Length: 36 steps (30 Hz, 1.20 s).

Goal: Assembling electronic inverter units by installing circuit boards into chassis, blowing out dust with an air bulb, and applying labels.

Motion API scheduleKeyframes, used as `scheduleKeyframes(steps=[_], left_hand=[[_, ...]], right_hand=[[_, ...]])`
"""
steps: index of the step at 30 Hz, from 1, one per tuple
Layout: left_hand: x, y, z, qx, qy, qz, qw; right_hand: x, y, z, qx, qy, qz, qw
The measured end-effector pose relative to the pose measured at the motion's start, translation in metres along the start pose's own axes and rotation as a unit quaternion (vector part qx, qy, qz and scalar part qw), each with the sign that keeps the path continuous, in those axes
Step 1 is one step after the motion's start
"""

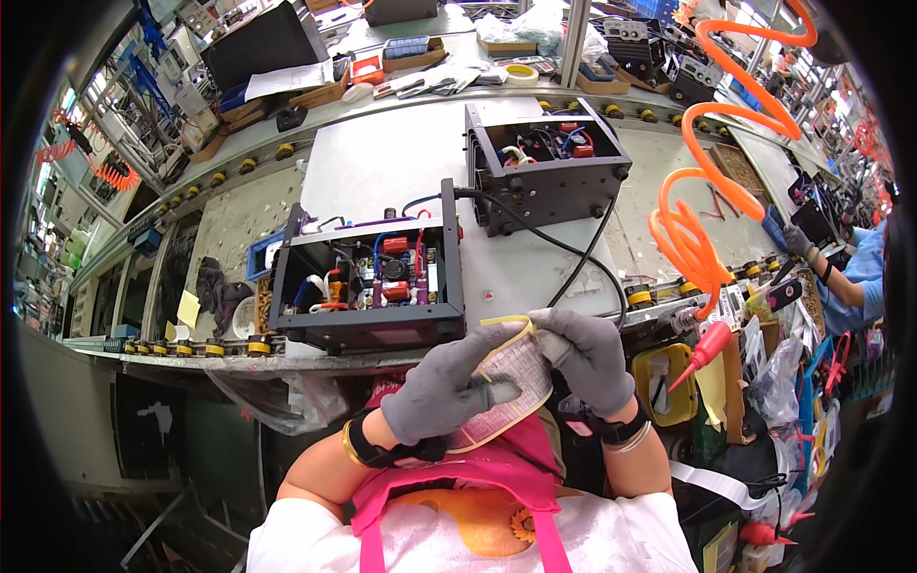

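Note:
In front of my body, both gloved hands hold a printed sheet with a yellow border [531, 390], curved between them. My left hand [441, 390], in a grey glove, grips its left side, with the thumb across the printed face. The fingers of my right hand [589, 361], also gloved in grey, pinch the upper right corner. Just beyond my left hand stands an open black metal-cased electrical unit [373, 329], with red parts, coils and wires showing inside. A second open black unit [549, 186] sits farther back to the right, and a black cable [535, 232] runs beside it.
A coiled orange air hose [690, 234] hangs at the right, above a red-tipped nozzle [705, 355]. Roller tracks [260, 345] edge the workbench. A yellow bin [673, 406] stands right of my hand. A co-worker's arm [841, 282] reaches in at far right.

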State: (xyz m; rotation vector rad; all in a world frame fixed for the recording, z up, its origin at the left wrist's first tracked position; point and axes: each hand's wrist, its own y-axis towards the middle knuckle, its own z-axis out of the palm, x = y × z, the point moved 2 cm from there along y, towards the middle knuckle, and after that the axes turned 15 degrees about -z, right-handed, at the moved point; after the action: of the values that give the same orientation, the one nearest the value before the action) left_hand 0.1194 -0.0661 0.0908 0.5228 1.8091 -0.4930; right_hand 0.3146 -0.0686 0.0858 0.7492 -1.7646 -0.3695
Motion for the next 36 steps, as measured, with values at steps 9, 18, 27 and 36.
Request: scheduleKeyframes(steps=[9, 18, 27, 36], left_hand=[[0.001, -0.003, -0.008, -0.082, -0.039, -0.002, 0.996], [0.004, 0.002, -0.015, 0.014, -0.192, -0.158, 0.969], [0.014, 0.026, 0.013, -0.02, -0.229, -0.177, 0.957], [0.046, 0.023, 0.026, -0.151, 0.052, -0.062, 0.985]], right_hand=[[-0.031, -0.002, -0.012, -0.213, 0.151, 0.189, 0.947], [-0.021, 0.01, -0.035, -0.117, 0.012, -0.057, 0.991], [-0.041, 0.002, -0.034, -0.108, 0.111, 0.104, 0.983], [-0.117, 0.018, -0.032, -0.204, 0.221, 0.155, 0.941]])
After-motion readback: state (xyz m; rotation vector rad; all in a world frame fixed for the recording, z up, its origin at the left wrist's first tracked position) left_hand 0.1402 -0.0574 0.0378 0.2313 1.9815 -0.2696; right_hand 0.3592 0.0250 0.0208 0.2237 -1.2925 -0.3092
